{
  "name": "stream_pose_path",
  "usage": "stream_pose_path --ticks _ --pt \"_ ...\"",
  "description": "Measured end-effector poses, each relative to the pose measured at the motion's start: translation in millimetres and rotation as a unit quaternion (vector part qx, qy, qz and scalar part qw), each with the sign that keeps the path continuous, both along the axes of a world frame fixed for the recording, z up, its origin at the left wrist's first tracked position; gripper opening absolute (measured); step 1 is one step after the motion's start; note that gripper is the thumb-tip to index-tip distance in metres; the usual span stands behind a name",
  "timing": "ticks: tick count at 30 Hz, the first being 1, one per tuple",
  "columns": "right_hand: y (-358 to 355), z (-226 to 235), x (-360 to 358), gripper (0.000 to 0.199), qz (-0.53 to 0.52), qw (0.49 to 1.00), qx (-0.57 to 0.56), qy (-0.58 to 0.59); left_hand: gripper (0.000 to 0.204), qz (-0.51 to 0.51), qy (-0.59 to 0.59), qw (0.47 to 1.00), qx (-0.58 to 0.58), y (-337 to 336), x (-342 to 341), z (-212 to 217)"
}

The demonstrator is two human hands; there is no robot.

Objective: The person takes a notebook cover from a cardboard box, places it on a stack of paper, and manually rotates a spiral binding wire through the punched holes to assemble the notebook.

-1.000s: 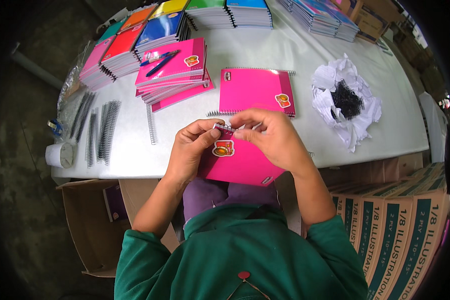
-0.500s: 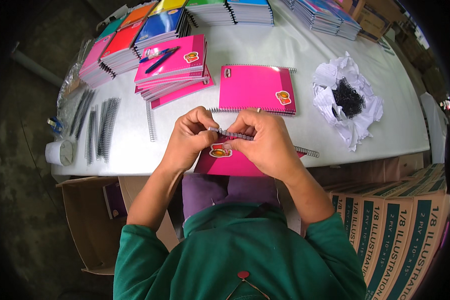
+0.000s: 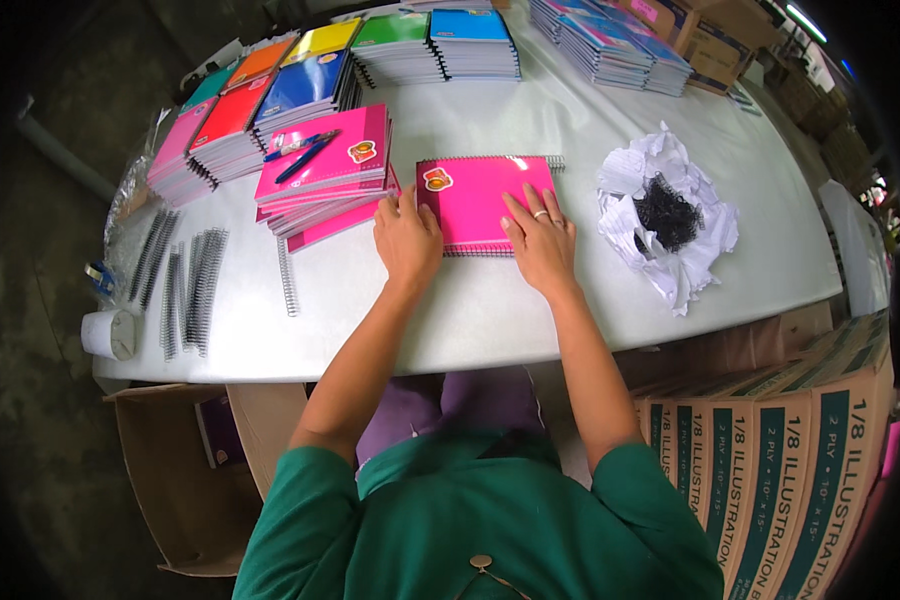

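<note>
A pink spiral notebook (image 3: 482,200) lies in front of me on top of at least one other, with wire coils showing along its far and near edges and a small sticker at its upper left. My right hand (image 3: 544,240) rests on its right part, fingers apart, a ring on one finger. At its left edge is my left hand (image 3: 408,240), fingers loosely bent and holding nothing I can see. Just left stands an uneven pile of pink notebooks (image 3: 325,150) with two blue pens (image 3: 306,158) on top. A loose wire coil (image 3: 287,280) sticks out below that pile.
Loose wire coils (image 3: 206,290) lie on the table's left. Crumpled white paper (image 3: 705,240) at the right holds a tangle of black wire bits (image 3: 668,213). Coloured notebook stacks (image 3: 400,62) line the far side. An open carton (image 3: 185,490) and cardboard boxes (image 3: 770,460) stand below the near edge.
My hands have let go of the coil on the nearer pink notebook and moved forward. That notebook now lies on the one farther up the table, with my hands at its sides.
</note>
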State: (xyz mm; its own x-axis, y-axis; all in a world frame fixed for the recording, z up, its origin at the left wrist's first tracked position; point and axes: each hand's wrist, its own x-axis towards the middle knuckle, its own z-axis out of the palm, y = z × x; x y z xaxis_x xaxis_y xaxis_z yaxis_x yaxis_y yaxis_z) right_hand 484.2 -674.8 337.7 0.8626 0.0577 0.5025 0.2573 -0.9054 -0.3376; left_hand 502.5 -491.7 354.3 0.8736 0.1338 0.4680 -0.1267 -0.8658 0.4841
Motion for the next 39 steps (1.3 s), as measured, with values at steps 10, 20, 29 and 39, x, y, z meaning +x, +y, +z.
stream_pose_path --ticks 10,20,29,39 --pt "11.6 11.3 -7.6 0.038 -0.041 0.990 0.028 -0.130 0.026 -0.126 -0.099 0.976 0.148 98.4 31.8 61.6" --pt "80.4 128.6 -44.1 0.041 0.205 0.917 0.304 -0.157 0.018 -0.276 -0.277 0.895 0.214 100.7 -33.8 170.8" --pt "62.6 47.2 -70.3 0.017 0.337 0.794 0.492 0.117 0.028 0.105 0.086 0.991 0.015 225.5 -28.1 20.6" --pt "50.7 61.8 -79.4 0.025 0.359 0.783 0.474 0.182 0.049 0.184 0.266 0.934 0.152 216.2 -44.9 34.0"
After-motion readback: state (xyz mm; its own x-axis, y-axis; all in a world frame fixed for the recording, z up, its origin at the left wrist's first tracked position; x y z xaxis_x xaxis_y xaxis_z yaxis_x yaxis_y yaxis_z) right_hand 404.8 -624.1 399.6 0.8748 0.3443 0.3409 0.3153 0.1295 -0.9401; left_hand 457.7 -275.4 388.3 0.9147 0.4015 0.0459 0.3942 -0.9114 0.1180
